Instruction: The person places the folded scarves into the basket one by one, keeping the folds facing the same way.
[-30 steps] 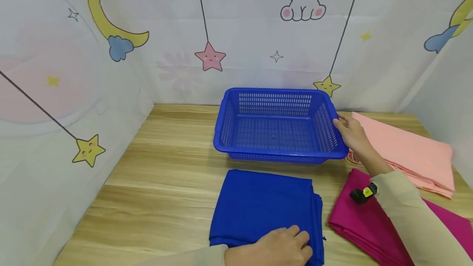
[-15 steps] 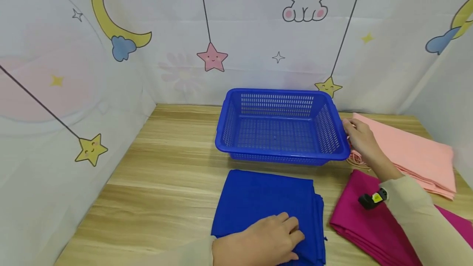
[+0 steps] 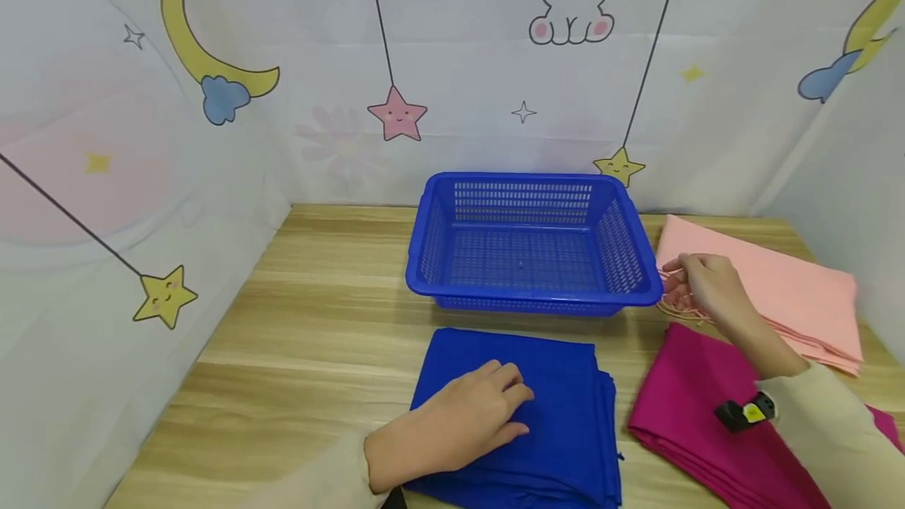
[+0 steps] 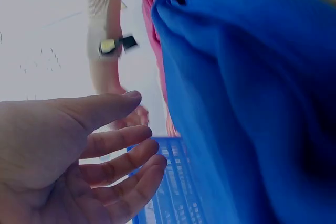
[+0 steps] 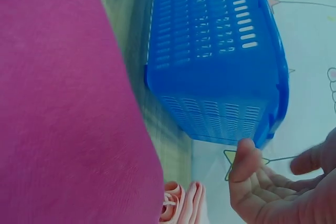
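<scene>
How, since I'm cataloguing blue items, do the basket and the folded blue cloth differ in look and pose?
The basket has rows of slots in its walls; the blue cloth is plain fabric. The basket stands open with raised sides, while the blue cloth lies folded flat. The basket sits farther back; the blue cloth is nearer. Both are blue and on the table.

The blue cloth [image 3: 566, 415] matches the blue basket [image 3: 525, 298], unlike magenta cloth [image 3: 677, 400] and pink cloth [image 3: 771, 283].
</scene>
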The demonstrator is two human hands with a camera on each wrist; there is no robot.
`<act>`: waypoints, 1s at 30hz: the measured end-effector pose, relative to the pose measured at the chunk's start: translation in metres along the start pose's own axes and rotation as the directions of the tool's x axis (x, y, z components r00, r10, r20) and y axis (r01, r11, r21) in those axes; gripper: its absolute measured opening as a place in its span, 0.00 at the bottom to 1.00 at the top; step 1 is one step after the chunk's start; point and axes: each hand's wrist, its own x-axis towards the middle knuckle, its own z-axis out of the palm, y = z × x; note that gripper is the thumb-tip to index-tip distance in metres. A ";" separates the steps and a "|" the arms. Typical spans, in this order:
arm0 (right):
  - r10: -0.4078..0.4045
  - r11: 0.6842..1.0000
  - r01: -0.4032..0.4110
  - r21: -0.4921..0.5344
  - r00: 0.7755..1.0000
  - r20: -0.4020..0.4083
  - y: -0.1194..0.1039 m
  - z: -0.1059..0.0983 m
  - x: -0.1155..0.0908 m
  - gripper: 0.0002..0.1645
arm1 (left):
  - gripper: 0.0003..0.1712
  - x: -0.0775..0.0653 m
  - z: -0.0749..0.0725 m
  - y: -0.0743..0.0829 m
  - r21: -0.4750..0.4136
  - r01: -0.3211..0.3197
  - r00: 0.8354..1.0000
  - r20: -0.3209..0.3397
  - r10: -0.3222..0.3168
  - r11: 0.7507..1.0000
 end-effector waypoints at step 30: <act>-0.086 0.996 0.092 0.012 0.865 0.494 0.009 0.041 -0.061 0.18 | 0.14 -0.035 0.011 -0.058 -0.152 0.430 0.867 -0.207 -0.454 0.890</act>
